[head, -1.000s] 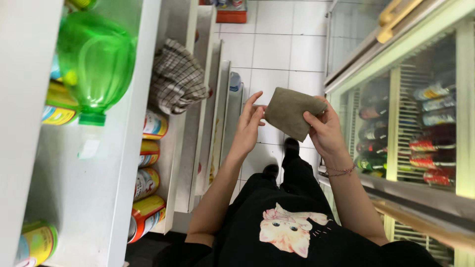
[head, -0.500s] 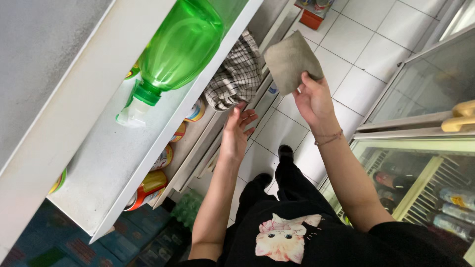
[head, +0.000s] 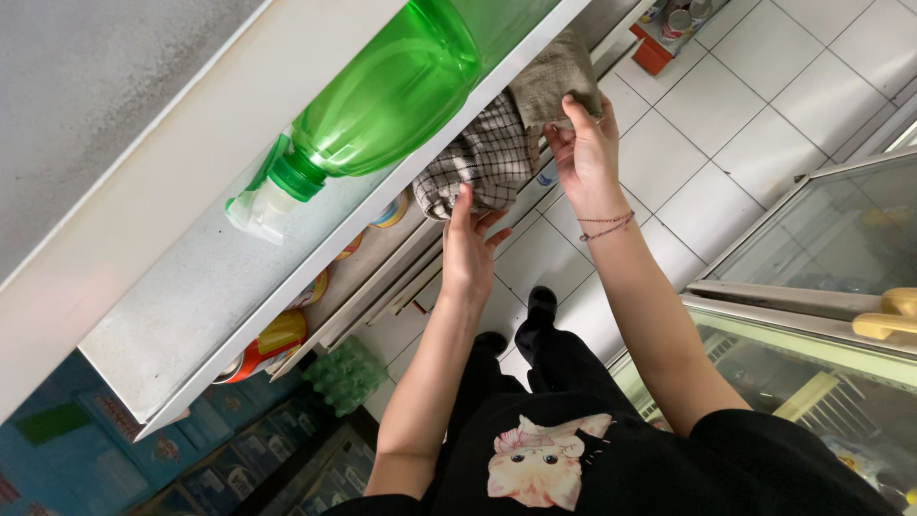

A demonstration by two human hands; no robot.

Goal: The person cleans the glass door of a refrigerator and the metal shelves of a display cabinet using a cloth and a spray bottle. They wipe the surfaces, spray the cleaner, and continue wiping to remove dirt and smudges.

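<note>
Up from mid-air, the right hand [head: 585, 153] has carried the olive-grey cloth [head: 559, 76] to the white shelf's [head: 162, 315] edge, fingers pinching its soft folded corner. Just beside it, the left hand [head: 468, 250], fingers loosely spread, touches the crumpled checked cloth [head: 482, 162] below the glossy green spray bottle [head: 382, 96].

We lose the green spray bottle [head: 382, 105] at the top edge, its base cut off. The shelf edge [head: 315, 277] hides most of the cans [head: 272, 342] below and the olive cloth [head: 554, 81] above. The freezer [head: 812, 315] contents are too blurred to tell.
</note>
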